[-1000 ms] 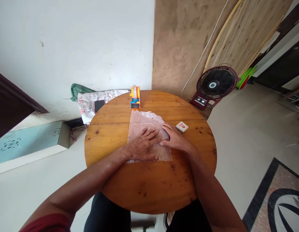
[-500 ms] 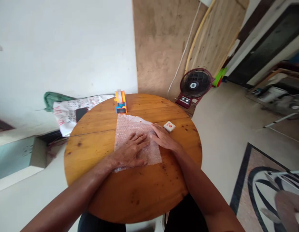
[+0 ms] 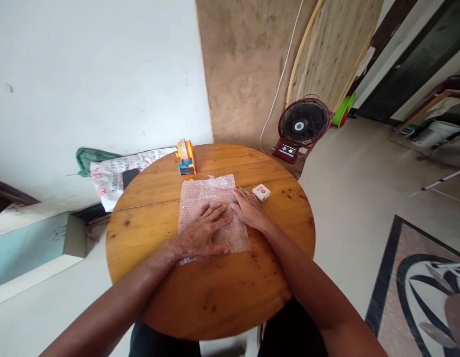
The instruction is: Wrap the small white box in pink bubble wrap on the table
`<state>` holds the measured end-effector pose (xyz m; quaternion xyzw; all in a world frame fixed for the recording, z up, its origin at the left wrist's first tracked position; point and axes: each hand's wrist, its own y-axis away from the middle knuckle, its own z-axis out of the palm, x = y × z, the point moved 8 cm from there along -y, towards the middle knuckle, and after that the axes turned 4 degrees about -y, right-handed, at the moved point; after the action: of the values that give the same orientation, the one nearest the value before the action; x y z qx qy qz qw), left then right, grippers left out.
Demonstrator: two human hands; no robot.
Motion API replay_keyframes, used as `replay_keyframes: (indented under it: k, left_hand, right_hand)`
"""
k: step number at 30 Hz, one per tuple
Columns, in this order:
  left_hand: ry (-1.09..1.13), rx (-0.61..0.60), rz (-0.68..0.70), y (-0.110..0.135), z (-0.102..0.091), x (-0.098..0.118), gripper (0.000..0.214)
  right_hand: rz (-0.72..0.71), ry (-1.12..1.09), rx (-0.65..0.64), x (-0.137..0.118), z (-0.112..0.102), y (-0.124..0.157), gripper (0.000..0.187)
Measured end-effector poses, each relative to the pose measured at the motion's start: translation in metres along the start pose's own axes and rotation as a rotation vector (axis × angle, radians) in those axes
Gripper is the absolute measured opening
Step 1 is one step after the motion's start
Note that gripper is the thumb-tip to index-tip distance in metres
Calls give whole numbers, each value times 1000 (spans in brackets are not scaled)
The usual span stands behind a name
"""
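A sheet of bubble wrap [image 3: 202, 198] lies flat on the round wooden table [image 3: 222, 292]. My left hand [image 3: 202, 233] rests palm down on its near half, fingers stretched out flat. My right hand [image 3: 248, 208] lies flat on the sheet's right edge, fingers extended and together. A small white box with a red mark [image 3: 261, 192] sits just right of my right hand. An orange and blue tape dispenser [image 3: 186, 157] stands at the table's far edge, beyond the sheet.
A red floor fan [image 3: 301, 126] stands on the floor behind the table to the right. A printed white sack [image 3: 114, 173] and a green bag [image 3: 90, 156] lie against the wall at left. Wooden boards lean on the wall. A patterned rug [image 3: 419, 282] lies at right.
The view swung right and then steadied. Both hands stay flat on the bubble wrap, whose far edge now lies straighter and squarer.
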<state>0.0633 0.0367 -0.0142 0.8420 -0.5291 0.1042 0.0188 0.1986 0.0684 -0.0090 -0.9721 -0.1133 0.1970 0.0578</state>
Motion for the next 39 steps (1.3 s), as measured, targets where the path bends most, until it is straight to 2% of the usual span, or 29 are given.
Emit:
replay_keyframes:
  k: [4, 10, 13, 17, 19, 21, 24, 27, 36, 39]
  left_hand:
    - [12, -18, 8, -1, -1, 3, 93]
    - [3, -25, 4, -1, 0, 3, 91]
    - [-6, -5, 13, 0, 1, 2, 92]
    - [0, 24, 24, 0, 2, 1, 91]
    - [10, 29, 26, 0, 2, 1, 91]
    - [23, 30, 21, 0, 2, 0, 90]
    - [31, 30, 12, 1, 2, -1, 90]
    - [27, 27, 18, 1, 3, 0, 90]
    - [21, 41, 21, 1, 1, 0, 89]
    - [17, 31, 19, 1, 0, 1, 88]
  right_hand:
    - [-68, -13, 45, -3, -3, 1, 50]
    - [-97, -28, 89, -6, -7, 3, 49]
    - [-155, -73, 197, -13, -21, 6, 42]
    - [-181, -100, 409, -13, -52, 14, 31]
    - [-103, -67, 481, -2, -65, 17, 31]
    - [33, -20, 491, 15, -72, 18, 41]
    - [242, 32, 374, 41, -66, 19, 65]
    - [356, 68, 224, 56, -55, 19, 74]
    - [546, 129, 119, 70, -65, 26, 58]
    - [529, -66, 253, 67, -74, 27, 54]
